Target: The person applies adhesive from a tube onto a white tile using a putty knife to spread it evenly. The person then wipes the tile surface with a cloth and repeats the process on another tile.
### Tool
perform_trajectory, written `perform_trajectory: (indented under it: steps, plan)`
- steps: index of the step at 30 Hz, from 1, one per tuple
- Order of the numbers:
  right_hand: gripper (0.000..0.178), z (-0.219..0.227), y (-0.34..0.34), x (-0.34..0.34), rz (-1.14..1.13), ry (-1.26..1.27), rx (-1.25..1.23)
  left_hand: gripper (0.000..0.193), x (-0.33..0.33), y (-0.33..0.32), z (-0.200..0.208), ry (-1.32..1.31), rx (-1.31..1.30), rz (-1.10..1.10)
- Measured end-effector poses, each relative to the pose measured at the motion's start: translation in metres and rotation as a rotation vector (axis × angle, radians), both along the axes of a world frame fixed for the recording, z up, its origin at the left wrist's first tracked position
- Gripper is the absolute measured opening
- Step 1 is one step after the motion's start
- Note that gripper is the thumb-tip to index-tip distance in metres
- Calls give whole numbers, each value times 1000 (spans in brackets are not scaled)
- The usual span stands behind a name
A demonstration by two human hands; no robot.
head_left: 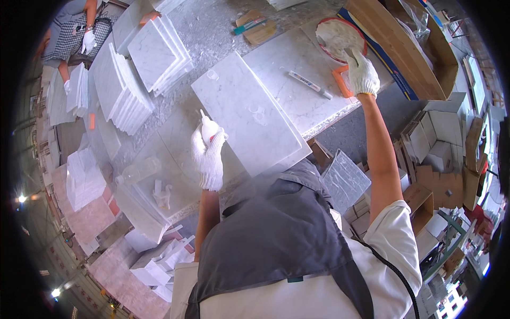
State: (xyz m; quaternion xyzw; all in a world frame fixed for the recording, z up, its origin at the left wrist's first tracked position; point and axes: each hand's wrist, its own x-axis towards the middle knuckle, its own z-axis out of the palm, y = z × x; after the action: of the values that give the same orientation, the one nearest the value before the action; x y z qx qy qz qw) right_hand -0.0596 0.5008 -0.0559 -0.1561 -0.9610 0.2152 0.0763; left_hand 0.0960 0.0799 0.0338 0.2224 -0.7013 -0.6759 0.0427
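Though between left fingers (197,142), white bottle (210,128) with nozzle (203,115) beyond.

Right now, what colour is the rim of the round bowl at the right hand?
The rim is red; it shows best in the head view.

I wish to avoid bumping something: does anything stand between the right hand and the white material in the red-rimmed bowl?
Nothing visible does: the right hand reaches over the near edge of the bowl, toward the white material. The orange piece lies beside the hand, to its left.
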Motion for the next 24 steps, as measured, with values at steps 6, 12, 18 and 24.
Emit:
perform_trajectory:
  steps: [6,12,18,24]
  plan:
    - [41,-3,-2,-3,33,26,-65,45,-3,-1,-2,8,-14,-9]
    - [37,-1,-3,-1,36,63,-185,44,-6,-3,-4,27,-7,-13]
    - [36,5,-6,5,44,74,-287,43,-9,-8,-9,18,-8,-28]
    - [36,-1,-5,10,64,151,-337,43,-10,-11,-8,20,12,-46]
